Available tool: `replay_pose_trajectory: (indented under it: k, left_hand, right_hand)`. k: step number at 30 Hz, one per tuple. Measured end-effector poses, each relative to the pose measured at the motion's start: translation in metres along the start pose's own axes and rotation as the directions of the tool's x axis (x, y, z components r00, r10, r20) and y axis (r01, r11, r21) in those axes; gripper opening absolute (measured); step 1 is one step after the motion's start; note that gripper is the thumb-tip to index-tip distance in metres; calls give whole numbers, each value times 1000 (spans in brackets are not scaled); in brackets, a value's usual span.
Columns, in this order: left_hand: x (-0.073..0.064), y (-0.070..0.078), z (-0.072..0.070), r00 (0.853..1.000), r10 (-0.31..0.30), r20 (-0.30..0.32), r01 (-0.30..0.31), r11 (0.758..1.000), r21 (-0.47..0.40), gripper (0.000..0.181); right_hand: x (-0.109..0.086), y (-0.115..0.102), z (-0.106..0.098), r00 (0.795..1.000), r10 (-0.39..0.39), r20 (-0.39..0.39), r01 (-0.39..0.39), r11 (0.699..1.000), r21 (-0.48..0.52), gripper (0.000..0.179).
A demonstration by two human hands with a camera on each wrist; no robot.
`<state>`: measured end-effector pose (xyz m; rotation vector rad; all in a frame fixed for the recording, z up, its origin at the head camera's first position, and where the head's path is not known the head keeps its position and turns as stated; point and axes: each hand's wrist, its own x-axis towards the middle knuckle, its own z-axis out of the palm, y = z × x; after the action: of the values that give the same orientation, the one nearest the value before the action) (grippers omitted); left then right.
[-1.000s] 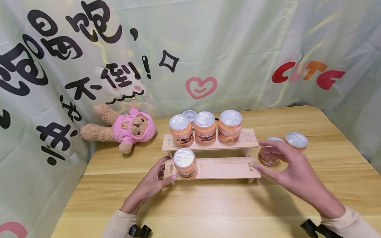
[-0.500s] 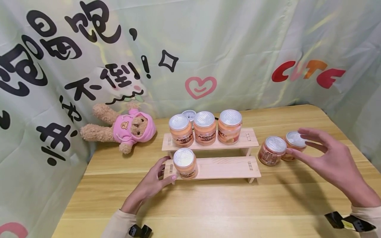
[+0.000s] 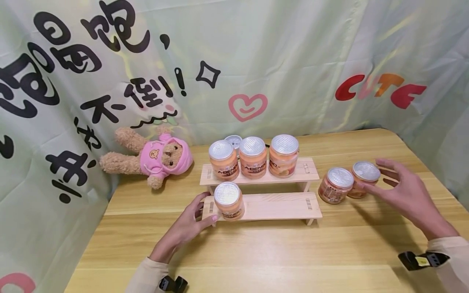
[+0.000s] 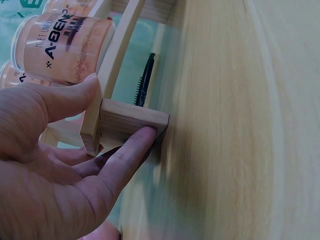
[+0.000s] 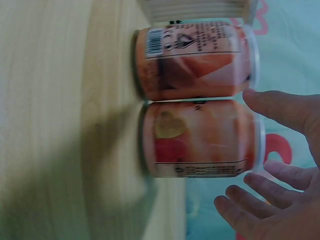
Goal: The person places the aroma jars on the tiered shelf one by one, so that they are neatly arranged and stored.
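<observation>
My left hand grips the left end of the lower tier of a small wooden stand. In the left wrist view, its thumb lies along the board's edge and a finger presses the wooden leg. One peach-coloured jar with a silvery lid stands on that tier's left end. My right hand is at the right, thumb and fingers spread around the farther of two similar jars on the table. The right wrist view has this jar between thumb and fingers, beside the other jar.
Three more jars stand in a row on the upper tier. Behind them a round white dial shows partly. A teddy bear in a pink hoodie lies at the table's back left. A printed curtain hangs behind the table.
My right hand has moved right, away from the stand, then slightly left onto the farther jar. The left hand and the jars have stayed in place.
</observation>
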<state>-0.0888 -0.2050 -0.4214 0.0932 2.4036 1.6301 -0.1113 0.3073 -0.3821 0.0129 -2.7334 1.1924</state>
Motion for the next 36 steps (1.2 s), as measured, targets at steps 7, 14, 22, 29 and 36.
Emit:
replay_pose_trajectory:
  k: [7,14,22,29,36]
  left_hand:
    - [-1,0,1,1000,0,-8,0,1000,10,78]
    - [0,0,1,1000,-11,-7,12,1000,5,77]
    - [-1,1,0,1000,-9,-6,9,1000,3,76]
    - [-1,1,0,1000,-10,-9,10,1000,6,76]
    - [0,1,0,1000,-21,-9,21,1000,15,77]
  right_hand:
    - [4,12,9,999,-22,37,20,998,53,83]
    - [3,14,13,1000,-6,21,5,998,55,79]
    - [-6,15,11,1000,8,-10,-7,999,33,76]
    - [-16,19,8,998,-10,-61,11,1000,22,69]
    - [-33,5,-1,998,22,-65,-21,1000,17,71]
